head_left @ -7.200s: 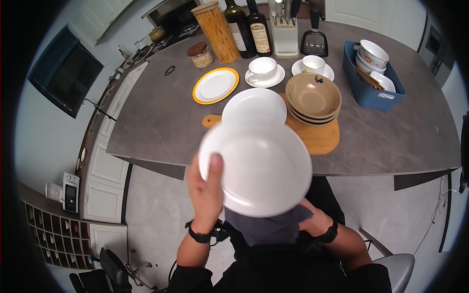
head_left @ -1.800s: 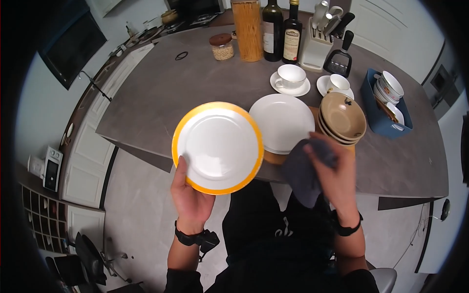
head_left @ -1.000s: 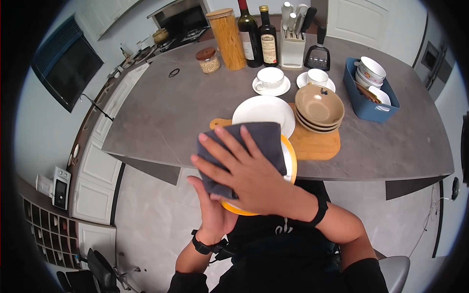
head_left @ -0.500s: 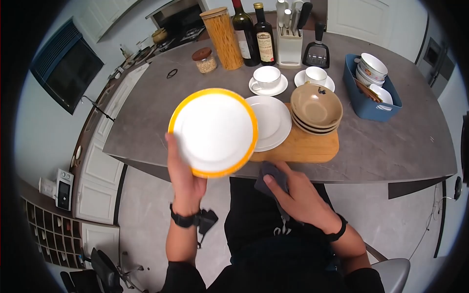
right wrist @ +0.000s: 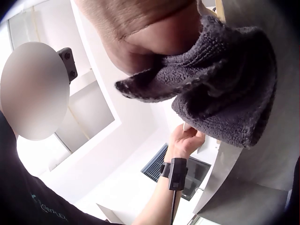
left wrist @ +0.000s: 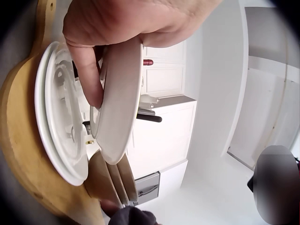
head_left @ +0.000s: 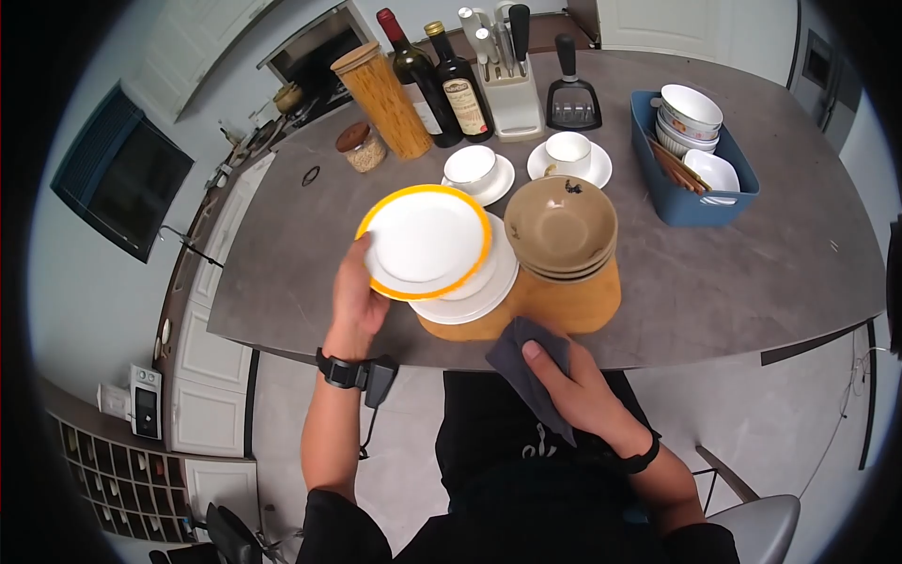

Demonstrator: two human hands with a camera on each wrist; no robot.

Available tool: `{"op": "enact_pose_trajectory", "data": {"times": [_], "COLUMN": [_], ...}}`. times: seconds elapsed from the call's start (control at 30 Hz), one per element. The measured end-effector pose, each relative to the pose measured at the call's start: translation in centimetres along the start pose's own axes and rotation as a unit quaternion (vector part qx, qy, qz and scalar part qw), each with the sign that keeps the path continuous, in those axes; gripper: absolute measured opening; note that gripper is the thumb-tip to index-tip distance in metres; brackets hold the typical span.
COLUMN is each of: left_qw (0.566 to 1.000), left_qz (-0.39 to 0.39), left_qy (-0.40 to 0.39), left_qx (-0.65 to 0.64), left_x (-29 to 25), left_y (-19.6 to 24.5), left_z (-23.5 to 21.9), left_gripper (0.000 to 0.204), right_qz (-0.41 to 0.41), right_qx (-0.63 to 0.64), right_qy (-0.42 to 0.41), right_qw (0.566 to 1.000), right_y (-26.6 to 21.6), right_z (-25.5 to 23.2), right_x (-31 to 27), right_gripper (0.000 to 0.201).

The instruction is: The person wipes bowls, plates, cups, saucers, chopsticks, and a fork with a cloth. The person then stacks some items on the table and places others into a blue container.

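Has brought yellow-rimmed plate [head_left: 427, 240] further over white plates [head_left: 489, 287], gripping cloth [head_left: 524, 367] in right hand [head_left: 578, 387]; could drop plate from one-edge grip in left hand [head_left: 357, 296].

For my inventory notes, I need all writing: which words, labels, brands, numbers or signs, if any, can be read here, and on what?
No text reads clearly enough to quote.
Gold-capped bottle: label print too small.
Red-topped bottle: label too small.
Dark shirt: blurred lettering.
Black trousers: pale mark, possibly not letters.
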State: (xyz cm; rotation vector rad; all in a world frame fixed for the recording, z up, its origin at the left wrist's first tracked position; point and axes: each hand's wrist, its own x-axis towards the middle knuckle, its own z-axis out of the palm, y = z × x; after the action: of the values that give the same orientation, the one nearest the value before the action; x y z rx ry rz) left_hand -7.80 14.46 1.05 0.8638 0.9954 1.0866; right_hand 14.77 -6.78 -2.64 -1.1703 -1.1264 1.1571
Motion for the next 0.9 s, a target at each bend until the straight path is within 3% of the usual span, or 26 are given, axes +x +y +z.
{"op": "enact_pose_trajectory", "data": {"times": [0.13, 0.2, 0.3, 0.47, 0.6, 0.73, 0.8, 0.9], "left_qw": [0.999, 0.996, 0.992, 0.984, 0.982, 0.972, 0.909, 0.890], "left_qz": [0.054, 0.072, 0.056, 0.006, -0.008, -0.018, 0.031, 0.060], "left_qy": [0.007, 0.060, 0.085, 0.136, 0.099, 0.111, 0.058, 0.027], "left_qx": [-0.004, 0.010, 0.068, 0.118, 0.161, 0.208, 0.411, 0.452], "left_x": [3.3, 5.4, 8.7, 10.6, 13.4, 12.7, 13.5, 14.0], "left_y": [2.4, 3.2, 3.0, 3.0, 1.9, 3.0, 3.5, 3.6], "left_z": [-3.5, -5.2, -7.8, -6.1, -8.7, -6.8, -8.5, -8.8], "left_gripper": [0.046, 0.045, 0.039, 0.036, 0.033, 0.032, 0.033, 0.038], "right_qz": [-0.042, -0.046, -0.079, -0.053, -0.028, -0.023, -0.021, -0.015], "right_qx": [-0.064, -0.081, -0.137, -0.092, -0.068, -0.070, -0.067, -0.064], "right_qy": [-0.013, -0.024, -0.028, -0.052, -0.035, -0.017, -0.014, -0.007], "right_qw": [0.997, 0.995, 0.987, 0.993, 0.997, 0.997, 0.997, 0.998], "right_y": [-1.2, -1.5, -0.8, 0.0, 0.2, 0.0, 0.4, 0.4], "right_z": [-2.3, -3.5, -5.2, -6.6, -6.9, -6.7, -6.7, -6.6], "right_x": [-0.8, -1.0, -0.7, -0.8, -1.2, -1.2, -1.3, -1.2], "right_gripper": [0.051, 0.050, 0.049, 0.049, 0.052, 0.057, 0.057, 0.058]}}
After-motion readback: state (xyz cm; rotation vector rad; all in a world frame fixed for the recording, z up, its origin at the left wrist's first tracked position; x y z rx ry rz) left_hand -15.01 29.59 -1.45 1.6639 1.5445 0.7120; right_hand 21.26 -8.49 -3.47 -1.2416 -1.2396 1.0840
